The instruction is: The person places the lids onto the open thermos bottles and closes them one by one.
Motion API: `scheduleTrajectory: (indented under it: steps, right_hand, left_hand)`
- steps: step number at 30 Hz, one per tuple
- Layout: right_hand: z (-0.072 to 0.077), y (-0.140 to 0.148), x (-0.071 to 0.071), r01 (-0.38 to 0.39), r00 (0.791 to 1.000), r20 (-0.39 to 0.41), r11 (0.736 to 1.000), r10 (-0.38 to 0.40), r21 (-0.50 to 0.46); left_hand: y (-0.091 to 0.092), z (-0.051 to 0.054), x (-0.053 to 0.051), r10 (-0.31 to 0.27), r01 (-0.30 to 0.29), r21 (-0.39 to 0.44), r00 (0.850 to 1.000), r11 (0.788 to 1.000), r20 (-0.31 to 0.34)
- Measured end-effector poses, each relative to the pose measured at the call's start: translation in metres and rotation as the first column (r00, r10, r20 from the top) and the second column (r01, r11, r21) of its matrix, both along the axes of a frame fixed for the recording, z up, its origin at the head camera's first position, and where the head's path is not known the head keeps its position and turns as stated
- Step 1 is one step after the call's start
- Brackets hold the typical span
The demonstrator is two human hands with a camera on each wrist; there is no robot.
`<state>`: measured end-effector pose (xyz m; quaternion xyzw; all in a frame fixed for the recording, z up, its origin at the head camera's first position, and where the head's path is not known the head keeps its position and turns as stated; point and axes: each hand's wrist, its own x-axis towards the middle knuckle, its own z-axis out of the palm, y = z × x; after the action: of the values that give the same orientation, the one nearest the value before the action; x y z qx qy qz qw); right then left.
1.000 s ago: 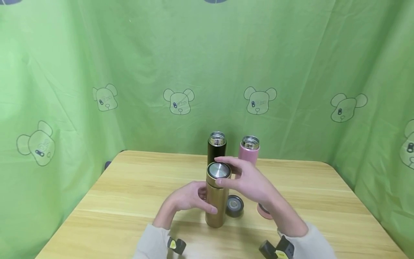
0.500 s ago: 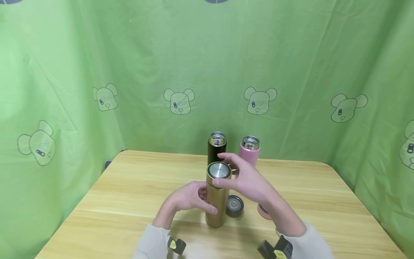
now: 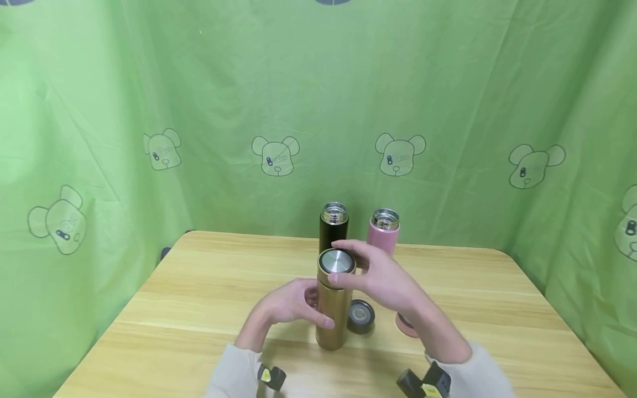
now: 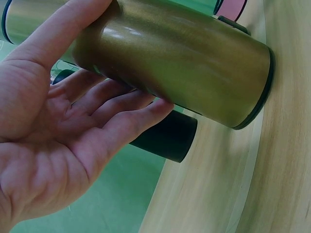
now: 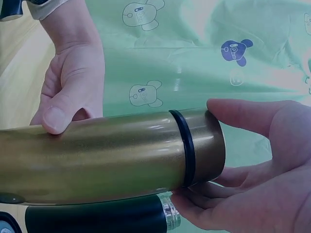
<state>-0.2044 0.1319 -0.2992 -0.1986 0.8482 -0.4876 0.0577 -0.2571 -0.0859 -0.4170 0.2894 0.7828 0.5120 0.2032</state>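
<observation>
A gold thermos flask (image 3: 332,318) stands upright near the middle of the table, its gold lid (image 5: 209,145) seated on top with a dark ring below it. My left hand (image 3: 293,303) grips the body from the left, thumb in front and fingers behind. From the right, my right hand (image 3: 380,276) holds the lid between thumb and fingers; the right wrist view shows the thumb on one side and the fingers on the other. Behind the gold flask are a black flask (image 3: 333,233) and a pink flask (image 3: 382,239), both uncapped with bare steel necks.
A dark lid (image 3: 361,317) lies just right of the gold flask's base. Further right, a pink lid (image 3: 406,326) is partly hidden by my right wrist. The wooden table (image 3: 209,287) ends at a green curtain (image 3: 214,99) printed with bear heads.
My right fingers were around the lid, spread slightly away from it half a second ago, and are back against it now. The left hand and the gold flask have stayed in place.
</observation>
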Motion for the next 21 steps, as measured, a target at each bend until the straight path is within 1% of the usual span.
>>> scheduleTrajectory:
  steps: [4,8,10,15,18,21]
  right_hand:
    - [-0.0012,-0.0016,-0.0009,0.029,0.999,-0.021,1.000,-0.029,0.004]
    - [-0.0022,-0.0042,-0.0012,0.077,0.996,-0.040,0.997,-0.076,0.023]
    - [-0.0020,-0.0056,-0.0007,0.103,0.994,-0.027,0.994,-0.103,0.026]
    - [-0.0007,-0.0078,0.0009,0.151,0.988,0.035,0.988,-0.152,0.021]
    - [-0.0006,-0.0075,0.0015,0.149,0.988,0.037,0.988,-0.150,0.029]
    - [-0.0005,-0.0047,0.0008,0.087,0.996,0.012,0.996,-0.088,0.035]
  left_hand:
    - [0.0000,0.0006,0.0001,-0.001,0.001,0.007,1.000,1.000,0.004]
    - [-0.0002,0.0006,-0.0001,-0.001,0.001,0.004,1.000,1.000,0.003]
    - [-0.0004,0.0004,-0.0005,-0.001,0.001,0.000,1.000,1.000,0.001]
    - [-0.0006,0.0005,-0.0007,-0.003,0.003,-0.002,1.000,1.000,-0.004]
    - [-0.0005,0.0007,-0.0002,-0.002,0.002,-0.003,1.000,1.000,-0.005]
    - [-0.0005,0.0008,0.0002,0.001,-0.001,-0.007,1.000,1.000,-0.006]
